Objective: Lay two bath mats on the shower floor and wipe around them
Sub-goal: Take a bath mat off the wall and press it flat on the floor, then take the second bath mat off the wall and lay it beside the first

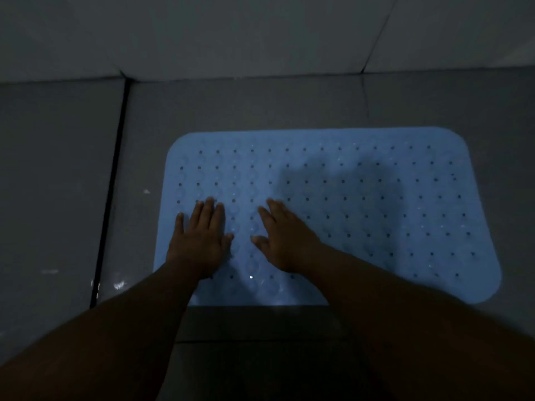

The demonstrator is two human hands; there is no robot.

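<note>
A light blue bath mat [376,204] with rows of small holes and rounded corners lies flat on the grey tiled floor [260,105]. My left hand [199,241] rests palm down on the mat's left part, fingers straight and together. Just to its right, my right hand [285,241] also lies flat on the mat with fingers spread. Neither hand holds anything. Only this one mat is in view, and no cloth shows.
The scene is dim. A grey tiled wall [231,36] rises just beyond the mat. A dark groove [111,180] runs along the floor left of the mat. Small bright specks [118,285] lie on the floor near the mat's front left corner.
</note>
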